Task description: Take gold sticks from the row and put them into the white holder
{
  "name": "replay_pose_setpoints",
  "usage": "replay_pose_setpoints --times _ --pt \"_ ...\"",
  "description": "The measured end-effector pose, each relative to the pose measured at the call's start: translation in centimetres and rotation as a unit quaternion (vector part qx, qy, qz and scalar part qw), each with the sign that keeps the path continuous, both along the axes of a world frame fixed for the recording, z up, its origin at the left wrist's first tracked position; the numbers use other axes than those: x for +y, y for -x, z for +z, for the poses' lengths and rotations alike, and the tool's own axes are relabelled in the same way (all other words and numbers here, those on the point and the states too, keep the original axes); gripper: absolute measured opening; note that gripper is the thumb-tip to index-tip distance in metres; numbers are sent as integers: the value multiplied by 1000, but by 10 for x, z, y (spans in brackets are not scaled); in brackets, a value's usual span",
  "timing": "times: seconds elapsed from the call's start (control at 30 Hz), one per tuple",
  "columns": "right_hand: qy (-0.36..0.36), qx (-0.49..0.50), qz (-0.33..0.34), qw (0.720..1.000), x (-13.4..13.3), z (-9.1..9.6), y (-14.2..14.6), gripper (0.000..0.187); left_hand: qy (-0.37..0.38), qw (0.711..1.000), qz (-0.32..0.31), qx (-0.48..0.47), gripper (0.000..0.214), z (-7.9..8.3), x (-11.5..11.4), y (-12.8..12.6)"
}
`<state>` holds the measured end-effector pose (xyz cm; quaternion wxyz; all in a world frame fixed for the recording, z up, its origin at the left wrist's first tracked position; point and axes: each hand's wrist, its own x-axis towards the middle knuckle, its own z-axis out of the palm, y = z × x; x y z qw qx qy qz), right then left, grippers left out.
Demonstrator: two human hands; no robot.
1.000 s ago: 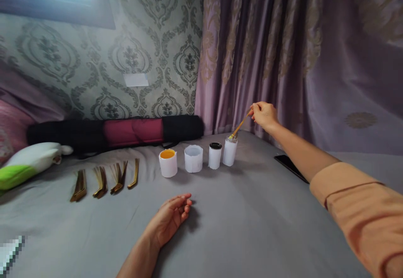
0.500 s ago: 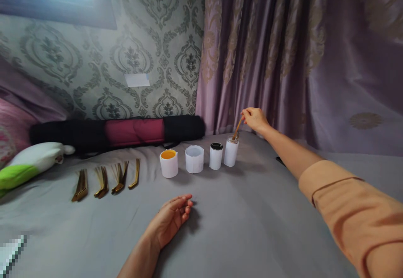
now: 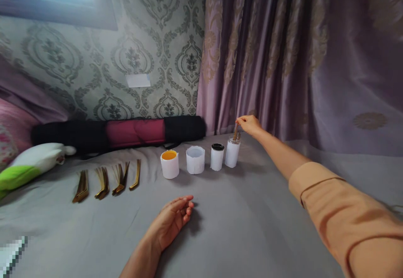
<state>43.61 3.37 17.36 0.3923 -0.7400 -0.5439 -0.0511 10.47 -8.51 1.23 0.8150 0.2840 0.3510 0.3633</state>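
My right hand (image 3: 248, 124) reaches far forward and pinches the top of a thin golden utensil (image 3: 235, 132) that stands almost upright in the rightmost white cup (image 3: 232, 152). Left of that cup stand a white cup with a black inside (image 3: 216, 157), a wide white cup (image 3: 195, 159) and a white cup with an orange inside (image 3: 169, 164). My left hand (image 3: 171, 220) rests on the grey sheet (image 3: 236, 223) with its fingers loosely curled, holding nothing.
Several groups of golden utensils (image 3: 107, 180) lie in a row on the sheet at the left. A black and maroon rolled bag (image 3: 119, 132) lies along the patterned wall. A white and green soft toy (image 3: 28, 162) sits at far left. Purple curtains (image 3: 299, 55) hang behind the cups.
My right hand has come down and to the left, lowering the golden utensil from a slant to nearly upright inside the rightmost cup. My left hand has stayed put.
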Motion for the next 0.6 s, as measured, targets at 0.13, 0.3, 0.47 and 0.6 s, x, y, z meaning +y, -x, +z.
replay_pose_setpoints --times 0.13,0.3,0.47,0.6 --pt "10 16 -4 1000 4 -8 -1 25 3 1000 1 3 21 2 1 -1" --pt "20 45 -7 999 9 -18 -4 25 1 1000 1 2 21 3 0 -1" --pt "29 80 5 996 13 -25 -9 24 0 1000 1 4 20 2 -1 0" --pt "35 105 15 994 14 -29 -11 22 0 1000 0 2 21 2 0 -1"
